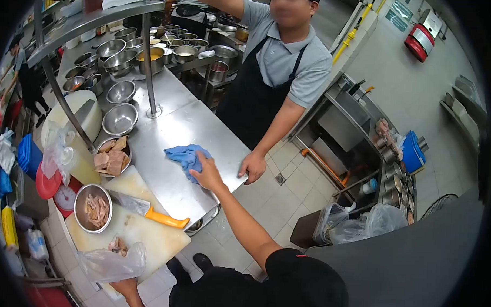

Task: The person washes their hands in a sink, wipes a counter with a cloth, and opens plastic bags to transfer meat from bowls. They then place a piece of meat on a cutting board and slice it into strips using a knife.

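Honestly, orange-handled knife (149,211) worries me most from my end: careless pull-back of right hand (206,174) could catch it and knock it off cutting board (164,245). Plastic bag (114,263) could slip too if yanked, dragging along meat (118,246) lying by its mouth. Blue cloth (185,157) lies crumpled on steel bench (176,116), right at that hand; grip looks loose, fingers spread. Left hand (125,287) sits at bag's lower edge, fingers hidden, can't tell if clenched. Co-worker's hand (252,167) rests on bench edge, near cloth.
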A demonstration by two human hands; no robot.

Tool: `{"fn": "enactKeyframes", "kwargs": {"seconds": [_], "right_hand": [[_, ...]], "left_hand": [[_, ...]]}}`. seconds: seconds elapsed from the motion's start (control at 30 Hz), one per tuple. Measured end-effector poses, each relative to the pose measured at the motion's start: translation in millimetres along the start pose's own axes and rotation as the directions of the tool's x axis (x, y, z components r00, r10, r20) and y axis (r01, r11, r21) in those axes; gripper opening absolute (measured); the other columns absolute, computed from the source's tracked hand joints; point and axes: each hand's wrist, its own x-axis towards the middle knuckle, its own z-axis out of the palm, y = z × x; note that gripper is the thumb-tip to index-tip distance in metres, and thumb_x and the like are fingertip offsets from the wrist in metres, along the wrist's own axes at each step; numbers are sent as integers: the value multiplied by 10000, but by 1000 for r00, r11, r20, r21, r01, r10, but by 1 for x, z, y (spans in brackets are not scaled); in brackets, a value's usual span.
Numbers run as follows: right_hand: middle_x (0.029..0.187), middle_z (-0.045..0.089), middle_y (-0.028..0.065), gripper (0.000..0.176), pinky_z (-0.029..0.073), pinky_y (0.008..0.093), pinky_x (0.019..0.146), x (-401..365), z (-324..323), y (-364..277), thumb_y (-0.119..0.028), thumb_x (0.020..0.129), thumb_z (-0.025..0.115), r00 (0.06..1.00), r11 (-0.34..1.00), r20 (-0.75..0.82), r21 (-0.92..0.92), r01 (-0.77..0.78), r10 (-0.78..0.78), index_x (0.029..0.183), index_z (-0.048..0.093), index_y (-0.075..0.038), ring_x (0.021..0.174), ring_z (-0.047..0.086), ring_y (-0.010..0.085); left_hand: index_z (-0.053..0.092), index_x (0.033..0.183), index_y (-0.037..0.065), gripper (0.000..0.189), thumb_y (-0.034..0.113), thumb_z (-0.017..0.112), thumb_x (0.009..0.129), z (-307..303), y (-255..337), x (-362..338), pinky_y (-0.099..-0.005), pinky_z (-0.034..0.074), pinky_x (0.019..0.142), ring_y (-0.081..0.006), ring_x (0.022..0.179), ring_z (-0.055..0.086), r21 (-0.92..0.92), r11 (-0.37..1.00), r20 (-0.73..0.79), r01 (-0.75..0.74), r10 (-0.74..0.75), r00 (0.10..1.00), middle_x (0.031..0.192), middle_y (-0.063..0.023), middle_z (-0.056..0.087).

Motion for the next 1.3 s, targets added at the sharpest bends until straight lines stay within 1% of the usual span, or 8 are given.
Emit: {"fn": "enactKeyframes", "kwargs": {"seconds": [0.57,0.73,0.77,0.87,0.97,1.1,1.2,1.3], "right_hand": [[1162,420,281,490,452,459,882,36,83,-52,-52,789,608,989,998,148,59,-38,28,1254,455,-31,1003,520,463],[1105,504,269,518,381,467,946,50,114,-12,-82,766,601,969,969,76,-60,241,-237,1255,463,18,1011,475,422],[1131,530,271,510,385,472,943,49,115,-7,-116,774,608,955,951,72,-96,294,-288,1245,474,27,1054,478,419],[1066,627,231,518,485,414,839,66,88,-15,-241,806,637,892,904,368,-228,361,-264,1239,514,15,918,624,340],[1137,597,247,485,449,414,927,85,46,-54,-279,810,631,887,925,457,-362,115,69,1213,564,-18,1075,572,376],[968,651,210,316,490,406,799,88,30,-152,-212,830,625,972,964,80,-131,230,-221,1085,631,-27,922,626,356],[896,654,182,241,496,364,741,83,57,-232,-170,846,621,870,841,54,291,455,-489,1016,643,-1,835,638,304],[915,622,153,292,488,357,742,63,103,-312,-159,803,676,619,594,-12,269,758,-785,1038,628,6,826,609,271]], "left_hand": [[597,1083,-33,381,164,679,766,3,0,6,-452,395,916,-396,1025,538,-16,1000,71,22,-21,997,1076,-211,614],[608,1127,26,403,169,685,759,2,3,4,-440,394,931,-357,1037,555,-239,965,171,103,-63,983,1067,-161,637],[620,1108,33,377,174,665,761,-2,9,5,-445,368,966,-341,1055,556,32,999,182,-27,20,983,1070,-158,641],[628,1073,58,415,176,691,681,-3,3,-1,-454,329,989,-364,1126,488,21,989,55,-147,145,988,1123,-147,610],[598,1078,52,470,131,715,631,-10,15,6,-441,325,969,-336,1110,468,-123,991,45,59,-54,998,1101,-133,582],[525,1136,36,554,86,726,622,-16,21,11,-433,311,961,-322,1083,461,-97,995,44,21,-17,999,1103,-127,532],[511,1151,29,561,88,726,636,-18,16,8,-432,313,962,-323,1084,467,-106,994,72,8,0,997,1107,-129,526],[526,1137,25,523,104,721,659,-16,8,13,-440,330,952,-322,1082,478,-107,994,76,-28,36,996,1088,-136,539]]}}
